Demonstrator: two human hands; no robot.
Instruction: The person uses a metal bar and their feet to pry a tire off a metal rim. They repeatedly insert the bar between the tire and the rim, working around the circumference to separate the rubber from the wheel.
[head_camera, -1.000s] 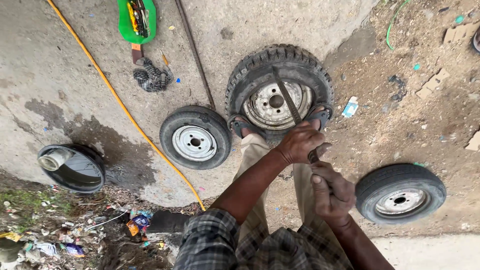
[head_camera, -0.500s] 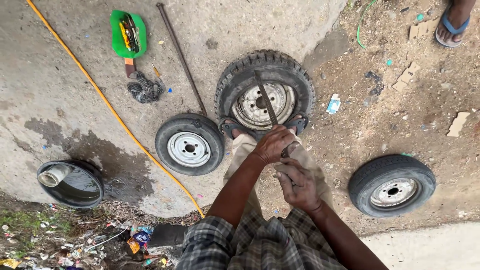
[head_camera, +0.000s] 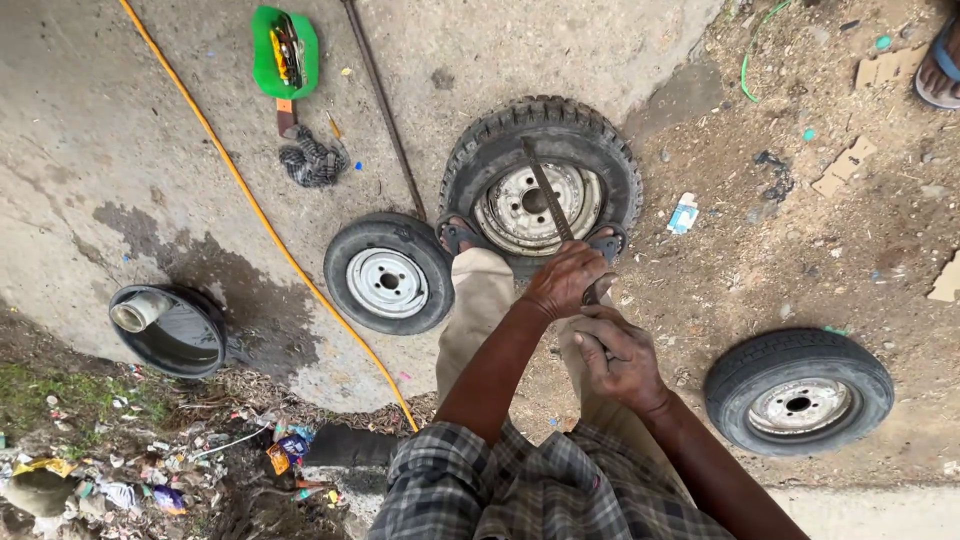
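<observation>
From the head camera, looking straight down, the left hand (head_camera: 568, 280) and the right hand (head_camera: 622, 358) each have their grip clamped on a long metal bar (head_camera: 548, 195), left above right. The bar's far end rests on the steel rim of a large tyre (head_camera: 545, 180) lying flat on the concrete, and both sandalled feet stand on the tyre's near edge. A smaller wheel (head_camera: 388, 272) lies just left of it; another wheel (head_camera: 798, 390) lies well apart on the dirt to the right. A small white and blue packet (head_camera: 684, 213) lies on the dirt right of the large tyre. At the top left lie a green tray (head_camera: 268, 60) of tools, a dark rag (head_camera: 311, 162) and a yellow hose (head_camera: 250, 200).
</observation>
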